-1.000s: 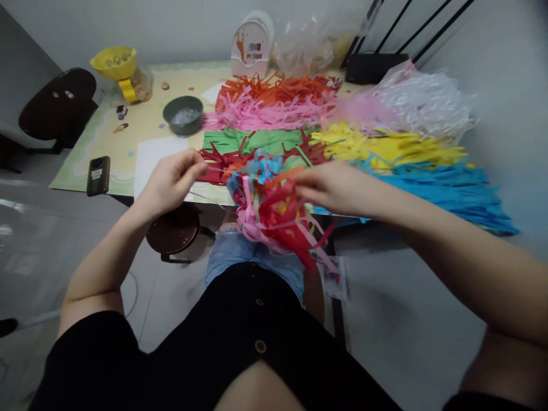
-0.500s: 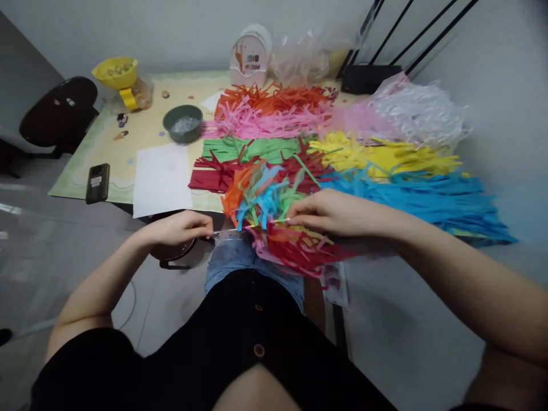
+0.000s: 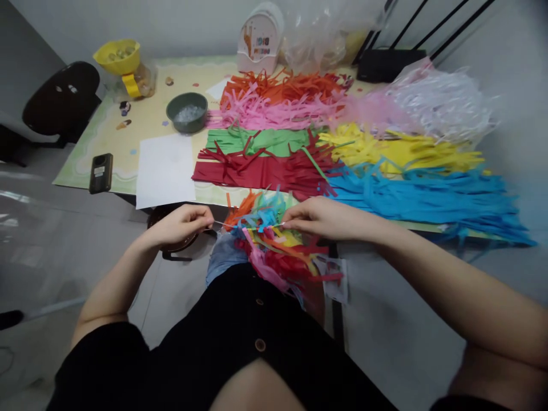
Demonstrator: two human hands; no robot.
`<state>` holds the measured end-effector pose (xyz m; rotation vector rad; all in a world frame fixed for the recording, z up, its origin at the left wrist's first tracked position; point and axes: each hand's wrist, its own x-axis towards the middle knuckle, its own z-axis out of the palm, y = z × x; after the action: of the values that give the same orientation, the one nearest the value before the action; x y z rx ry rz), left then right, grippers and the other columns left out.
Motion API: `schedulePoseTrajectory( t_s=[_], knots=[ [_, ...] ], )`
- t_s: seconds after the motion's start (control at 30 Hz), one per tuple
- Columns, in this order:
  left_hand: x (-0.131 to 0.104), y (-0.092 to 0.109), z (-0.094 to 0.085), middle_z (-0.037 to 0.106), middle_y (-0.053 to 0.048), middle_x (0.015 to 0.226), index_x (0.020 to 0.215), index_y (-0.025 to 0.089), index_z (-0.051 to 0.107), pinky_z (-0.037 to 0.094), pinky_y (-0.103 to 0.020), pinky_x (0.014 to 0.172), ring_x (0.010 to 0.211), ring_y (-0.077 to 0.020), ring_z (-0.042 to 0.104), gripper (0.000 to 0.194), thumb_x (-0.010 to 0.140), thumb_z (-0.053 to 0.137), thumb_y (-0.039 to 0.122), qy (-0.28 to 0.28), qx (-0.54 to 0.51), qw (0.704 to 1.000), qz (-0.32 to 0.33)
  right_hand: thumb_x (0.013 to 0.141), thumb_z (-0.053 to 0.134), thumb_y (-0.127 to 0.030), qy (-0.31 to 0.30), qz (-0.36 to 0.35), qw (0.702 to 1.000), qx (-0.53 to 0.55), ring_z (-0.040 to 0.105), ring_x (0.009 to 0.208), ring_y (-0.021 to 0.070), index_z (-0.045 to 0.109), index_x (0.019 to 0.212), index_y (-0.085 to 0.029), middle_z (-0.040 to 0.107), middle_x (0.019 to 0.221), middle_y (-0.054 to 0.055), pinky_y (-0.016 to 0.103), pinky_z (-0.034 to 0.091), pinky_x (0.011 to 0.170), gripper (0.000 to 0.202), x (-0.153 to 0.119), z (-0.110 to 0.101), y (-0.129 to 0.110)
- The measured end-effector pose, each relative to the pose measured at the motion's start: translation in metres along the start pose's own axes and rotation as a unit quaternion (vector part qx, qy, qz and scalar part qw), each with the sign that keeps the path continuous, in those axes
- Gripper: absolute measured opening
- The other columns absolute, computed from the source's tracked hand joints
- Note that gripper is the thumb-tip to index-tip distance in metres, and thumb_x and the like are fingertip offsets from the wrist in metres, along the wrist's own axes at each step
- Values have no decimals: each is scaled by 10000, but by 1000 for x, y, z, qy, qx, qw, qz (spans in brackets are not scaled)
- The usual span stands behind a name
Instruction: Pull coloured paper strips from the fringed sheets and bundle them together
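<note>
Paper-strip bundle (image 3: 274, 242) (long axis left-right) between both hands (image 3: 182, 224).

hands over the lap, table beyond
the paper-strip bundle (image 3: 274, 240) hangs between left hand (image 3: 182, 224) and right hand (image 3: 325, 218); behind, strip piles (image 3: 342, 154) cover the table (image 3: 145, 123), bowl (image 3: 187, 112) and phone (image 3: 101, 172) to their left.

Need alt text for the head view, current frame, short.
Two bare hands hold a mixed-colour bundle of paper strips above the lap, left hand and right hand pinching opposite ends of a thin tie. Behind, a table holds sorted strip piles, a grey bowl and white paper.
</note>
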<state>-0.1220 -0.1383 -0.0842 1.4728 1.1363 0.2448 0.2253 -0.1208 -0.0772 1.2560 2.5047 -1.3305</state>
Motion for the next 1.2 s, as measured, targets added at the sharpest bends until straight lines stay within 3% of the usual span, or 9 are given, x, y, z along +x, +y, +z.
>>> schedulePoseTrajectory(
  t_s=[0.17,0.3,0.4,0.53,0.8,1.0,1.07,1.13,1.2],
  knots=[
    [-8,-1,35,465,89,475,795,175,566,253,-149,378,362,-28,307,485,823,803,597,155,-254,953,55,894,567,-554,99,24,989,107,541,603,143,664,771,-195,623,635,4,273,366,602,392,1,10,1],
    [-19,-4,91,728,-20,611,869,172,600,520,-207,497,456,-120,634,429,872,791,557,138,-308,937,92,861,657,-641,40,31,940,336,569,558,122,643,859,-188,739,785,39,264,422,540,453,5,44,-10],
    [-14,-15,124,819,-95,796,875,145,709,622,-267,691,673,-186,780,345,902,773,483,106,-225,963,98,769,768,-706,-28,42,877,478,600,566,114,638,865,-186,737,819,31,266,489,547,545,17,80,-16],
    [7,-39,139,843,-62,887,859,174,829,614,-261,809,804,-193,806,174,921,742,312,172,-19,978,119,669,888,-668,53,49,801,594,678,789,136,636,796,-181,725,850,34,273,540,776,562,39,116,-12],
    [26,-50,142,847,-58,985,1026,212,847,597,-250,784,853,-189,807,188,992,670,266,237,247,927,154,674,919,-562,128,2,737,663,634,735,130,615,782,-191,667,762,2,274,497,736,491,52,108,-20],
    [4,-14,127,798,-57,869,930,189,779,565,-267,707,776,-182,756,236,1038,588,275,210,346,892,201,679,879,-654,133,-13,806,576,288,469,33,583,791,-195,516,624,-77,206,243,470,558,54,86,-25],
    [4,-1,116,782,-94,1007,1045,189,743,592,-330,849,935,-220,750,185,1029,606,312,275,334,864,258,711,840,-663,117,-14,842,526,273,451,33,578,802,-197,533,625,-71,210,185,450,543,56,76,-25],
    [17,5,104,710,-170,1292,1282,166,650,545,-431,1066,1221,-283,680,363,975,680,359,325,284,845,316,769,789,-642,100,-38,875,472,324,450,42,579,803,-195,547,634,-60,221,208,450,494,55,63,-28],
    [39,6,91,630,-207,1424,1398,142,548,509,-455,1120,1322,-303,619,570,908,727,371,285,223,864,350,829,738,-603,85,-78,906,407,419,490,66,590,794,-193,564,640,-44,231,283,481,437,51,45,-35]
  ],
)
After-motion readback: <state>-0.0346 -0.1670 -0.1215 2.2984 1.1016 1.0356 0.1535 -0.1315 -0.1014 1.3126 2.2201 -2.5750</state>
